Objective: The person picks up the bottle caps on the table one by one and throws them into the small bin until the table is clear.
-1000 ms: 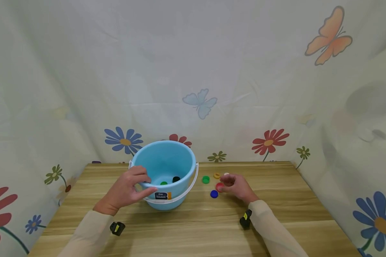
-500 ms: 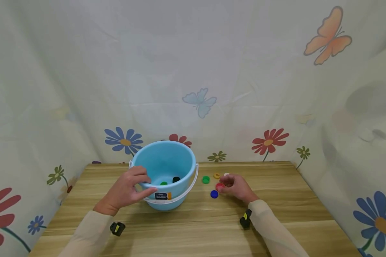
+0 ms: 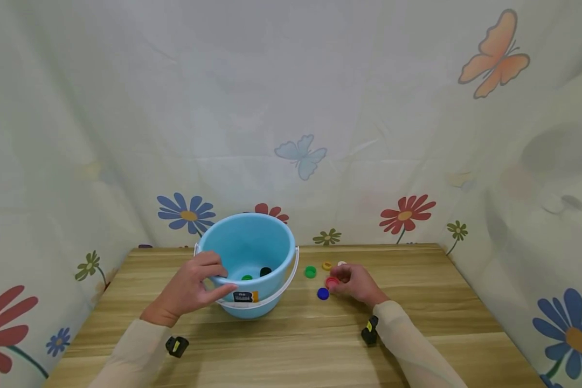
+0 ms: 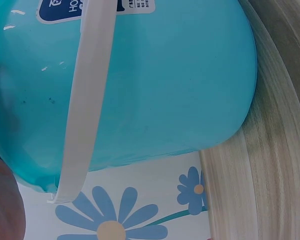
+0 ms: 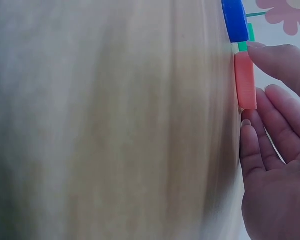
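My left hand [image 3: 194,280] grips the near left rim of a light blue bucket [image 3: 252,237], with the fingers inside and the thumb outside. The bucket stands upright on the table, and its white handle hangs down at the front. Inside it lie a green cap [image 3: 247,277] and a black cap [image 3: 265,271]. To the right, my right hand [image 3: 359,283] pinches a red bottle cap [image 5: 246,81] between thumb and fingers, low at the tabletop. A blue cap [image 3: 323,293] lies just left of the thumb. In the left wrist view the bucket's wall [image 4: 180,80] fills most of the picture.
Beyond the right hand lie a green cap [image 3: 310,271], a yellow cap [image 3: 326,265] and a partly hidden white cap [image 3: 341,263]. A floral curtain [image 3: 349,108] borders the wooden table [image 3: 291,350] at the back and sides.
Almost nothing differs. The right hand keeps its place at the red cap, its fingers shifting very slightly, and the left hand stays on the bucket.
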Demonstrator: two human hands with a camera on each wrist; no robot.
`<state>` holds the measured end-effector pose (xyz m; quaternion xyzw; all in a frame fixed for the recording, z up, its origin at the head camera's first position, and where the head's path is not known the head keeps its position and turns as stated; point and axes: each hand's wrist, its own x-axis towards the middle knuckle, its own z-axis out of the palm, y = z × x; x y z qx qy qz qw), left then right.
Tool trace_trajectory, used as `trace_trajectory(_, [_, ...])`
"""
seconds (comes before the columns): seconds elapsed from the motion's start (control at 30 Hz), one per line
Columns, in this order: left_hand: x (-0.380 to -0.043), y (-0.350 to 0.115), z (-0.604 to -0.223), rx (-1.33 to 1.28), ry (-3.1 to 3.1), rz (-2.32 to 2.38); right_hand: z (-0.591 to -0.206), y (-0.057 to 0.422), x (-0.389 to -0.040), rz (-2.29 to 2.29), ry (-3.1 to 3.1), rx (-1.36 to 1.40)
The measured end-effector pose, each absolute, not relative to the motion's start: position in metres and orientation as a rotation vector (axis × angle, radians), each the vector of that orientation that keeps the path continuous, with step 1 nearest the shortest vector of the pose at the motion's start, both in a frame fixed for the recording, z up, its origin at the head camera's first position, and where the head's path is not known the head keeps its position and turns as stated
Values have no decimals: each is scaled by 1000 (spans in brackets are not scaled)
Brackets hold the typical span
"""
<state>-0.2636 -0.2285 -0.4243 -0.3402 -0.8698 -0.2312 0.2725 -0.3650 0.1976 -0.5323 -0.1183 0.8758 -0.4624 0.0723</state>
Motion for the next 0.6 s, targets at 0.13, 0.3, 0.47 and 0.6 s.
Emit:
trace_trajectory(0.13, [-263, -228, -423, -915, -2346, -627, -532, 198, -366, -1363, 2643, -357])
trace_trajectory(0.3, [-263, -228, -423, -914, -2345, -617, -532, 196, -365, -1333, 2664, -344])
trace_trajectory(0.47, [-262, -227, -422, -911, -2348, -611, -532, 194, -365, -1294, 2690, -337])
trace_trajectory(0.6, [-262, -227, -422, -909, -2349, -612, -531, 194, -366, -1278, 2698, -365])
